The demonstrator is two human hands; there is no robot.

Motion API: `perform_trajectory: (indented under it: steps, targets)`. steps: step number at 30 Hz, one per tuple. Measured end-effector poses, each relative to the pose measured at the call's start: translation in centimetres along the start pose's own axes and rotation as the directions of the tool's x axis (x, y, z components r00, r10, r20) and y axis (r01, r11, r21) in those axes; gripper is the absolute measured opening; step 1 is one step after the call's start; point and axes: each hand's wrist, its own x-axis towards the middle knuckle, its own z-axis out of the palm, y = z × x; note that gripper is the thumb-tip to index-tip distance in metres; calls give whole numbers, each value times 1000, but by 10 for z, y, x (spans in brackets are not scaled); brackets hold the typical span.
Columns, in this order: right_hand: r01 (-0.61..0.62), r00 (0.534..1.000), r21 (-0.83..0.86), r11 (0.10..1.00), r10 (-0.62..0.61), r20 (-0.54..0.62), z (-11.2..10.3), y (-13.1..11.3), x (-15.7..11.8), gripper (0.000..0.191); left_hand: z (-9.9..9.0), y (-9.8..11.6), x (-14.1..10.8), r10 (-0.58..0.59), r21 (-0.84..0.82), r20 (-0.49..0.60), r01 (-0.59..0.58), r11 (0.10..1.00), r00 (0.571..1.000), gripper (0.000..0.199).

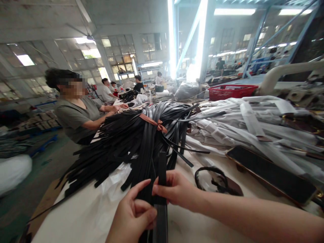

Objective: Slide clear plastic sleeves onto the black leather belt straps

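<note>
Pinching a black strap (162, 165) above the desk (76, 216), the right hand (178, 192) has a closed grip. Beside it, the left hand (133, 216) curls (whether it pinches, I cannot tell).

Beyond the hands, grimy multi-pane windows (118, 57) line a pale wall (131, 25); bright tube lights (199, 37) flank blue metal framing (257, 37); left, greenish floor (58, 158).

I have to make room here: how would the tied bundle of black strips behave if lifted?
The bundle of black strips would probably sag, since its long strips bend and fan out around the brownish tie. It may feel heavy, with so many massed together. Some could slip free, as a few stick out loosely.
</note>
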Motion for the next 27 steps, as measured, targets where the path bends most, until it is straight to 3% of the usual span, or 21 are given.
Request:
perform_trajectory:
  steps: [3, 10, 13, 16, 22, 25, 27]
  targets:
    - [43, 996, -99, 994, -35, 83, 9, 10, -5, 48, -1, 1, 0, 17, -6, -50, -18, 1000, 999, 98]
    - [34, 996, -169, 985, -20, 84, 13, 8, -6, 37, 0, 2, 1, 46, 54, -117, -40, 998, 992, 86]
    - [72, 996, -187, 980, -79, -29, 8, 4, -2, 41, 1, 2, 2, 68, 52, -102, -63, 997, 992, 86]
    - [34, 987, -141, 989, -56, -150, 2, -1, 3, 46, 3, 3, 1, 74, 42, -108, -70, 997, 991, 85]
    - [-69, 998, -176, 982, 66, -24, 5, 0, -1, 47, 3, 7, 1, 130, 59, -166, -122, 991, 978, 85]
    - [-30, 1000, -220, 975, 29, -12, 8, 2, -4, 45, 2, 8, -1, 68, 36, -124, -64, 997, 990, 86]
    - [15, 999, -229, 973, -24, -37, 8, 1, -5, 45, 3, 5, -5, -38, 11, -1, 38, 999, 999, 78]
